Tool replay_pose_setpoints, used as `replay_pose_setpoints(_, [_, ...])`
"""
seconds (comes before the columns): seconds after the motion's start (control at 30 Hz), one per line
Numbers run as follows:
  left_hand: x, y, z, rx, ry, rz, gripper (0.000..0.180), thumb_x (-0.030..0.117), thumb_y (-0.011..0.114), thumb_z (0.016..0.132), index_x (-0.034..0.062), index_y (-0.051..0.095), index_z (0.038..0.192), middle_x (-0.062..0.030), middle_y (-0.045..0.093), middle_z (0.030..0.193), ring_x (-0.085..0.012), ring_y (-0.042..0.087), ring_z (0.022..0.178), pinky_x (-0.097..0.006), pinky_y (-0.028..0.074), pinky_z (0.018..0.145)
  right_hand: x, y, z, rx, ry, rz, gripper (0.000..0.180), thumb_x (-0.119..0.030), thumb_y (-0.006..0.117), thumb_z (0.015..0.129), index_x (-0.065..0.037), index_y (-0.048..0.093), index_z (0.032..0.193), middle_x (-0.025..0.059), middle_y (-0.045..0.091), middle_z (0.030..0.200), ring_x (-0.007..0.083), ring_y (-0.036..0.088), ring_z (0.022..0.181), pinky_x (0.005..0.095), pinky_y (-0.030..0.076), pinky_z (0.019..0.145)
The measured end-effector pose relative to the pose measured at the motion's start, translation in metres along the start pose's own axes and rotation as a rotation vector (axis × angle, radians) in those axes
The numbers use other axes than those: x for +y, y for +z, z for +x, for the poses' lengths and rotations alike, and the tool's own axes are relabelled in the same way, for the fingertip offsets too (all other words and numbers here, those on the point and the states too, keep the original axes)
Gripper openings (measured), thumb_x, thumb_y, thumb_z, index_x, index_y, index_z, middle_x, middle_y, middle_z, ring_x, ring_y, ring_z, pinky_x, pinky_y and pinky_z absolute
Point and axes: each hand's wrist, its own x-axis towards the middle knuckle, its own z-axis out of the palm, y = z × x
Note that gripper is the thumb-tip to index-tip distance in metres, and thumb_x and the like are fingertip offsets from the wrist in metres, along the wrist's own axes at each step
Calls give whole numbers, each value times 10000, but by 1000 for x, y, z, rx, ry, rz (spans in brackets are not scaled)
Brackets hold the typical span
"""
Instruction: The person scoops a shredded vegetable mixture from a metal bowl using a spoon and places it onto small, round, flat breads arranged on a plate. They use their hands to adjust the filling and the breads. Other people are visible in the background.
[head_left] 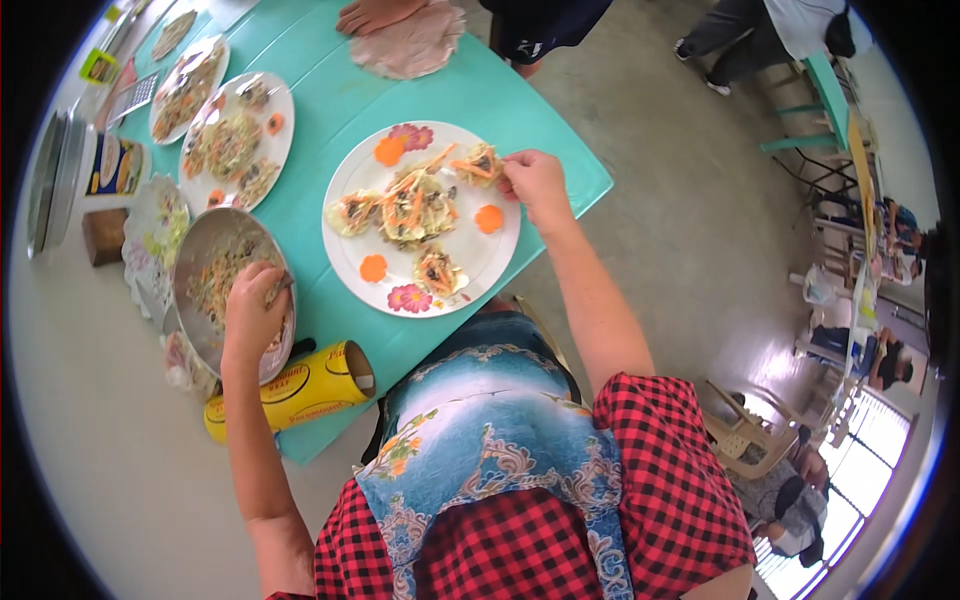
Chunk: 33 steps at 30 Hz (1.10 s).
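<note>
A white oval plate with pink flower prints [345, 235] lies near the table edge in front of me. On it sit a central mound of shredded vegetable salad [415, 208], several smaller mounds and orange flower-shaped carrot slices [373, 268]. My right hand [537, 185] pinches the edge of the small salad mound [478, 166] on the plate's right side. To the left stands a grey metal bowl [200, 325] holding a shredded vegetable mix [222, 280]. Inside it, my left hand [255, 308] is closed, its fingertips bunched; what they hold is hidden.
Two plated salads [270, 95] stand at the back left, near a metal grater [135, 98]. A scalloped glass dish [150, 240] and a yellow cylindrical container [310, 388] flank the bowl. Across the green table [480, 100], another person's hand [378, 12] rests by a crumpled cloth [412, 45].
</note>
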Motion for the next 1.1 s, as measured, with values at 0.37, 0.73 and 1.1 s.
replay_pose_setpoints(0.37, [5, -35, -23, 124, -154, -331, 47, -43, 597, 785, -39, 559, 812, -57, 553, 775, -115, 526, 640, -223, 431, 566, -1, -2, -5, 39, 17, 62, 139, -40, 521, 796, 50, 598, 868, 91, 618, 706, 136, 600, 567, 249, 485, 487])
replay_pose_setpoints(0.73, [-16, -99, -74, 455, -411, -420, 79, 11, 552, 865, -14, 591, 928, -38, 584, 828, -95, 546, 672, -218, 448, 615, -5, 1, -6, 32, 46, 68, 140, -42, 520, 802, 50, 601, 870, 90, 621, 715, 134, 603, 570, 247, 495, 498])
replay_pose_setpoints(1.1, [-12, -86, -70, 590, -399, -530, 77, 15, 560, 866, -41, 596, 905, -73, 597, 852, -112, 552, 696, -225, 449, 634, -4, -6, -8, 35, 39, 87, 142, -47, 521, 802, 46, 602, 872, 83, 618, 714, 134, 604, 582, 248, 493, 505])
